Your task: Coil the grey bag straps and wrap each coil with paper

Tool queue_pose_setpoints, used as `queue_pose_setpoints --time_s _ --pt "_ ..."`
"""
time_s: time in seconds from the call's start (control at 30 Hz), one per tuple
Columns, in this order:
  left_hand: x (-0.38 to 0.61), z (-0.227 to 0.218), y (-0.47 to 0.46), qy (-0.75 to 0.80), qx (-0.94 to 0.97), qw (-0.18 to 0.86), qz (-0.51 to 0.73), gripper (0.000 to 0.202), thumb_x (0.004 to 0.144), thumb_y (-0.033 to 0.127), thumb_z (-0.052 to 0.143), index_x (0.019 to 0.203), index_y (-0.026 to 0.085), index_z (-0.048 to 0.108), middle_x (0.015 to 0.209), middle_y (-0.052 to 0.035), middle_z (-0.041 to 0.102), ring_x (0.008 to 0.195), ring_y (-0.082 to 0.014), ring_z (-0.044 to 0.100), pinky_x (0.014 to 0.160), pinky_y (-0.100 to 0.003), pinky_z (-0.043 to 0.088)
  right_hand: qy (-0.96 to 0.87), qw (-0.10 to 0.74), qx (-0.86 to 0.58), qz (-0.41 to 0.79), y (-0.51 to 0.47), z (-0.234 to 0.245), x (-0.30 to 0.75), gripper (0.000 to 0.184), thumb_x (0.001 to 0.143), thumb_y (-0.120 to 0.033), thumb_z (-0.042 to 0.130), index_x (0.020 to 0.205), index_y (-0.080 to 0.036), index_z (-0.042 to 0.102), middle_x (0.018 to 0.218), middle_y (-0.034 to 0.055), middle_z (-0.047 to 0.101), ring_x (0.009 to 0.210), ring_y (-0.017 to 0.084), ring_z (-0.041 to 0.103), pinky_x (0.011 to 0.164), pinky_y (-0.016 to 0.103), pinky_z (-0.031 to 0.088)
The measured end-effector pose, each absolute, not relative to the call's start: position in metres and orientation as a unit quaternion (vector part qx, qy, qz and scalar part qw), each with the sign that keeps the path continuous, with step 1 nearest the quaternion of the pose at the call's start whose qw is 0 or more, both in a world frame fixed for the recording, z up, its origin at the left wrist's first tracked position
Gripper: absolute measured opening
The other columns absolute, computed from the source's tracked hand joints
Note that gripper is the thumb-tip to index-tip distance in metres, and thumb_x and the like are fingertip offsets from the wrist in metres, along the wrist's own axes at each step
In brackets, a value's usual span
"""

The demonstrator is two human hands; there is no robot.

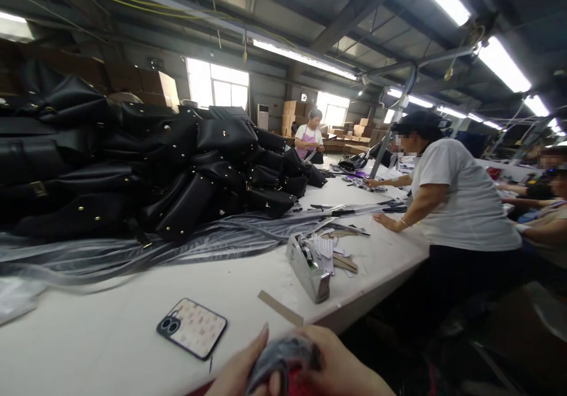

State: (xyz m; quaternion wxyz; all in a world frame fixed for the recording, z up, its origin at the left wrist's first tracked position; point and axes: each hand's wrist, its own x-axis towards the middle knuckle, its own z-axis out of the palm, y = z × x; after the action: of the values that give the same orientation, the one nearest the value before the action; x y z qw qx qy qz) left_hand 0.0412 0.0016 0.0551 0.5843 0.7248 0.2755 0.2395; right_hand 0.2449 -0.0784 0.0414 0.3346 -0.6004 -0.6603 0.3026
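At the bottom edge, a bundled dark strap [281, 353], seemingly wrapped in clear plastic, is held between my two hands. My left hand [239, 367] closes round its left side with the thumb pointing up. From the right, my right hand [343, 363] grips the other side; its fingertips are partly hidden and blurred. Something red shows beneath the bundle. Just beyond my hands lies a narrow grey-brown cardboard strip [280, 307]. A phone in a patterned case [197, 328] rests face down to the left.
A metal tape dispenser [310, 272] stands near the table edge beside paper scraps [339, 254]. Black bags [186, 165] are heaped at the left, behind long plastic-wrapped straps [155, 260]. One co-worker [460, 195] leans over the white table [110, 325] at right; another [310, 136] stands farther back.
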Motion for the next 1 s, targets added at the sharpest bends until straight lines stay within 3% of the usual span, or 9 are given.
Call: queue_pose_setpoints --time_s 0.07,0.13,0.23,0.3,0.4,0.6,0.73,0.87,1.0 --pt "0.046 0.072 0.013 0.279 0.629 0.683 0.243 0.073 0.090 0.069 0.018 0.073 0.015 0.065 0.036 0.0085 0.019 0.029 -0.0095 0.025 0.032 -0.023 0.032 -0.634 0.352 -0.614 0.312 -0.079 0.031 0.232 0.029 0.073 -0.018 0.061 0.102 -0.018 0.065 0.093 0.0024 0.070 0.081 0.018 0.061 0.073 0.025 0.047" --pt "0.049 0.084 0.029 0.282 0.517 0.728 0.351 0.062 0.091 0.065 0.029 0.087 0.013 0.063 0.045 0.0076 0.030 0.037 -0.0090 0.034 0.042 -0.022 0.038 -0.619 0.337 -0.626 0.335 -0.086 0.024 0.217 0.021 0.078 -0.018 0.057 0.096 -0.018 0.066 0.088 0.0022 0.069 0.077 0.017 0.060 0.072 0.025 0.046" --pt "0.048 0.078 0.051 0.328 0.597 0.503 0.531 0.056 0.088 0.065 0.037 0.098 0.014 0.060 0.077 -0.0059 0.058 0.075 -0.0189 0.058 0.076 -0.034 0.049 -0.639 0.255 -0.531 0.494 -0.105 0.028 0.205 0.021 0.089 -0.031 0.052 0.089 -0.018 0.069 0.071 -0.0005 0.062 0.063 0.013 0.054 0.061 0.023 0.043" --pt "0.041 0.062 0.054 0.343 0.746 0.334 0.463 0.061 0.083 0.070 0.038 0.090 0.014 0.061 0.086 -0.0129 0.061 0.088 -0.0267 0.058 0.086 -0.043 0.045 -0.610 0.252 -0.459 0.594 -0.114 0.041 0.214 0.034 0.092 -0.044 0.049 0.088 -0.017 0.070 0.057 -0.0032 0.052 0.049 0.009 0.044 0.049 0.020 0.036" --pt "0.032 0.045 0.039 0.288 0.890 0.254 0.245 0.060 0.082 0.070 0.038 0.074 0.015 0.060 0.074 -0.0128 0.061 0.075 -0.0273 0.058 0.075 -0.042 0.045 -0.561 0.344 -0.488 0.574 -0.104 0.061 0.250 0.047 0.090 -0.056 0.048 0.084 -0.014 0.067 0.048 -0.0044 0.047 0.041 0.008 0.038 0.044 0.021 0.032" --pt "0.022 0.059 0.021 0.254 0.669 0.696 0.062 0.072 0.089 0.070 0.021 0.062 0.015 0.059 0.036 0.0033 0.035 0.033 -0.0106 0.033 0.039 -0.024 0.028 -0.651 0.262 -0.615 0.361 -0.065 0.039 0.291 0.042 0.089 -0.055 0.049 0.081 -0.017 0.067 0.075 0.0042 0.066 0.074 0.020 0.059 0.072 0.030 0.046" --pt "0.020 0.068 0.043 0.203 0.363 0.902 0.119 0.074 0.092 0.066 0.015 0.062 0.015 0.059 0.030 0.0086 0.019 0.026 -0.0084 0.017 0.033 -0.021 0.021 -0.624 0.288 -0.607 0.399 -0.062 0.006 0.268 0.051 0.094 -0.056 0.034 0.086 -0.017 0.066 0.067 0.0029 0.063 0.064 0.019 0.058 0.065 0.030 0.047" --pt "0.030 0.077 0.063 0.186 0.259 0.895 0.311 0.062 0.097 0.054 0.023 0.078 0.010 0.063 0.040 0.0079 0.030 0.034 -0.0071 0.030 0.043 -0.019 0.033 -0.604 0.337 -0.605 0.395 -0.069 0.001 0.222 0.045 0.090 -0.057 0.045 0.097 -0.017 0.063 0.073 0.0032 0.063 0.067 0.018 0.058 0.065 0.030 0.047" --pt "0.044 0.065 0.060 0.301 0.449 0.658 0.524 0.040 0.089 0.054 0.049 0.090 0.015 0.059 0.070 -0.0032 0.057 0.069 -0.0164 0.055 0.071 -0.029 0.045 -0.608 0.299 -0.501 0.539 -0.081 0.034 0.185 0.040 0.090 -0.054 0.050 0.084 -0.017 0.062 0.058 -0.0023 0.052 0.053 0.012 0.048 0.052 0.024 0.039"
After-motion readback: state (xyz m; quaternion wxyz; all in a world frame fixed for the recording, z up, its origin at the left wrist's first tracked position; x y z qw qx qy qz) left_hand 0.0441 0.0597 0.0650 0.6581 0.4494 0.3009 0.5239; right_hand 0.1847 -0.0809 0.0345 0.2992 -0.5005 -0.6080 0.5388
